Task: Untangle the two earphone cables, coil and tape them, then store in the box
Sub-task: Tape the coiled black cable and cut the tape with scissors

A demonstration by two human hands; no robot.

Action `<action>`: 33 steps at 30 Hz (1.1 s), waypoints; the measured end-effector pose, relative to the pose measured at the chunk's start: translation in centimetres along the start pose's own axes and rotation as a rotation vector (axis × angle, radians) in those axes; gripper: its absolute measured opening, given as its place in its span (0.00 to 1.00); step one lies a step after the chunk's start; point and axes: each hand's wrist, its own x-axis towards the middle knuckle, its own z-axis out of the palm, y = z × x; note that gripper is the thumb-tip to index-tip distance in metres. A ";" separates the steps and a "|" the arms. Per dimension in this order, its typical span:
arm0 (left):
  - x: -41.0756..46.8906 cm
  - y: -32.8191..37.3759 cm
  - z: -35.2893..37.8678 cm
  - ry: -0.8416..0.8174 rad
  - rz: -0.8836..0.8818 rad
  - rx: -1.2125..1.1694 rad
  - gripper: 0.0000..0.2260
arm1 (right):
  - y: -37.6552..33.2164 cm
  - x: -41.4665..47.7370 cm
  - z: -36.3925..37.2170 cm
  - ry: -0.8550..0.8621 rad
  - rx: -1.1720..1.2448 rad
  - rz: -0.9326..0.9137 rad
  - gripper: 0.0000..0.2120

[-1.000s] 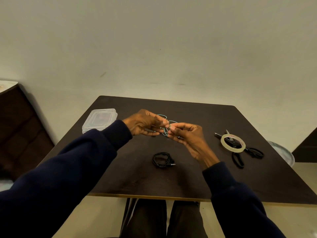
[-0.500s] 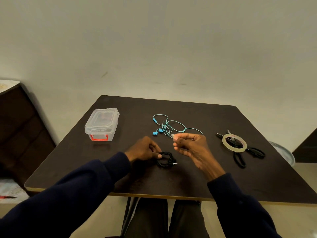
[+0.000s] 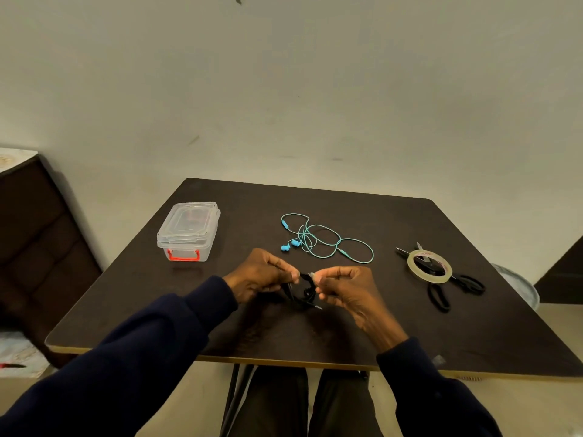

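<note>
Two hands now meet over the black earphone cable [image 3: 302, 293], which sits coiled near the front middle of the bench [image 3: 473, 335]. A second ago both hands held the teal earphone cable [image 3: 318, 239] in the air; half a second ago it already lay on the bench while the left hand [image 3: 260, 275] reached for the black coil. Now the left hand pinches the left side of that coil, fingers closed on it. The right hand [image 3: 347, 287] has its fingers together on a small pale piece [image 3: 311, 275] at the top of the coil, probably cut tape, though it is too small to be sure. I judge that the person has left the teal cable for later and is taping the black coil.

Counted: two earphone cables, one black and coiled, one teal and lying loose further back. One clear box [image 3: 188, 230] with a red clasp, lid closed, far left. One tape roll [image 3: 429, 266] resting on one pair of scissors [image 3: 441, 283], at the right.
</note>
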 end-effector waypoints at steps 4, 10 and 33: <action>-0.1 0.2 0.6 0.094 0.100 -0.088 0.05 | 0.4 -0.1 0.6 0.029 0.028 0.027 0.03; -0.4 0.7 1.6 0.196 0.300 -0.137 0.07 | 0.3 0.1 1.6 0.100 0.107 -0.013 0.04; -0.2 1.1 2.3 0.123 0.236 -0.299 0.15 | -1.0 0.0 2.4 0.190 0.387 -0.089 0.09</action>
